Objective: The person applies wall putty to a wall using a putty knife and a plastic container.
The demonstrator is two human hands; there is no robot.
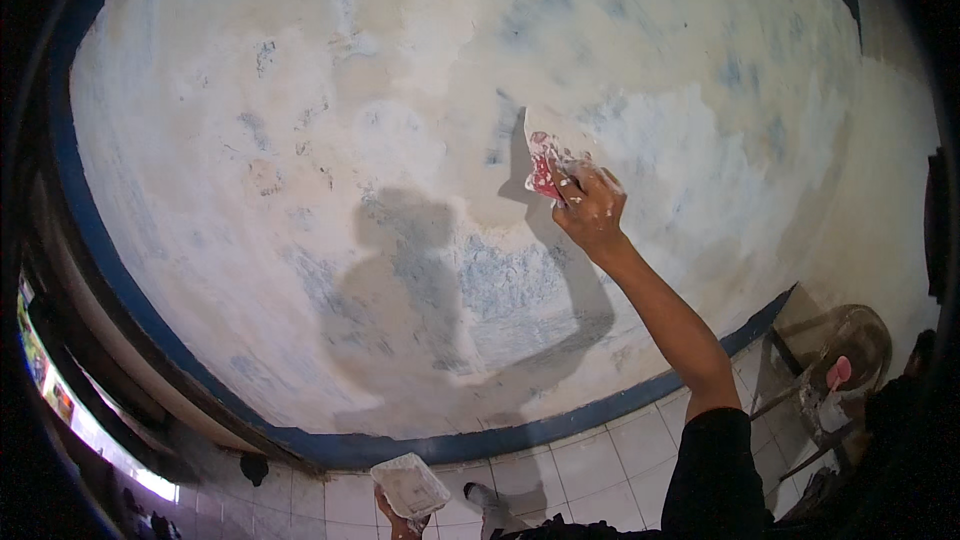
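My right hand [592,208], flecked with white paste, is closed on a putty knife [543,160] with a red, white-smeared handle. The knife is at the patchy white and blue wall [250,90], casting a shadow to its left; whether the blade touches cannot be made out. Low in the picture, my left hand [397,517] grips a white rectangular tray [410,480] with pale paste on it, held over the floor. Its fingers are partly hidden by the tray.
A chair [856,325] at the lower right carries a small pink item [838,372]. A blue band [590,400] borders the wall above the tiled floor [640,450]. A bright opening [75,410] is at the left edge. A foot [492,508] shows beside the tray.
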